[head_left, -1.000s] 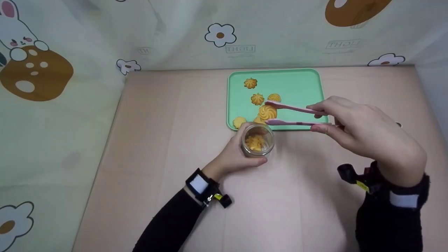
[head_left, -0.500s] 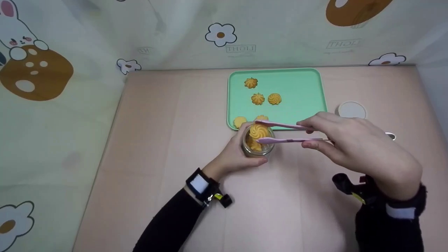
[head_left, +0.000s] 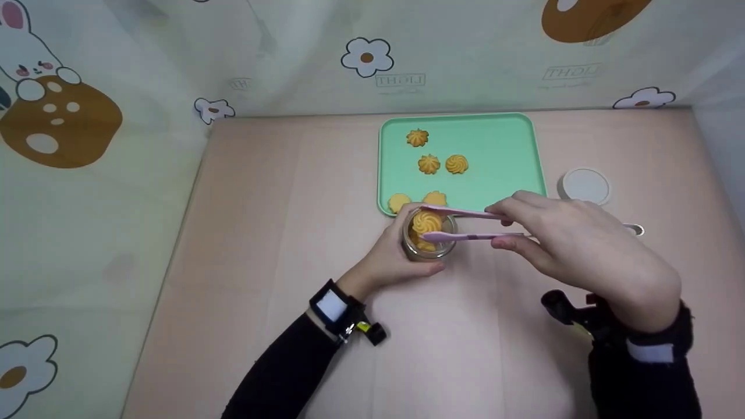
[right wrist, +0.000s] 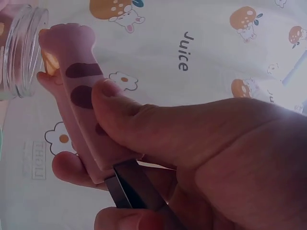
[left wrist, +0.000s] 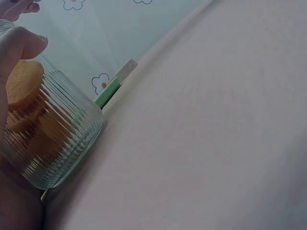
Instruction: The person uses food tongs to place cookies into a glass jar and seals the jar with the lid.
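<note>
My left hand (head_left: 384,259) grips a ribbed glass jar (left wrist: 79,112), its mouth uncovered, beside the near edge of the tray. Several cookies (left wrist: 41,122) show through the jar's wall in the left wrist view. My right hand (head_left: 588,244) pinches pink tongs (right wrist: 84,103) with paw-shaped tips between thumb and fingers. A swirled butter cookie (head_left: 427,222) sits between the tong tips, at the jar's mouth in the head view. In the right wrist view the tong tips partly hide that cookie.
A green tray (head_left: 500,145) behind the jar bears several cookies (head_left: 429,164). A round white lid (head_left: 585,186) lies right of the tray, partly behind my right hand. The tongs' metal end (head_left: 634,229) shows beyond that hand. A printed cloth (head_left: 291,58) hangs behind the table.
The tongs have carried the swirled cookie from over the tray toward me and left to the jar's mouth, then slightly lower. The left hand and jar have stayed still.
</note>
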